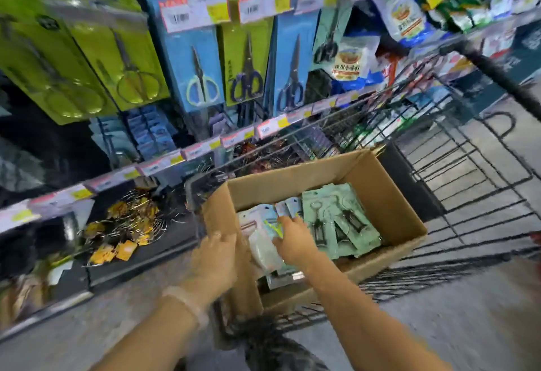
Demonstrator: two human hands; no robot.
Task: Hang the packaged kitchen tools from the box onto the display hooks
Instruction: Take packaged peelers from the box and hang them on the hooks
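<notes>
We saw a box [377, 192] of matt brown corrugated cardboard sitting in a cart [468, 165] of dark metal wire. The packaged tools [333, 218] inside had pale green card backs under glossy clear plastic. The hanging scissors packs [193, 57] looked like shiny plastic over coloured card. The floor [483, 312] was smooth grey.

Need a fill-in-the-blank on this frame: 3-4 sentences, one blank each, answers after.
1. The cardboard box sits in a wire shopping ____.
2. The right hand reaches into the box onto the packaged tools, while the left hand rests on the box's ____ wall.
3. The blue-carded packs on the upper hooks each hold a pair of ____.
4. The price tags on the hook ends carry ____ stickers.

Answers: cart; left; scissors; yellow
</notes>
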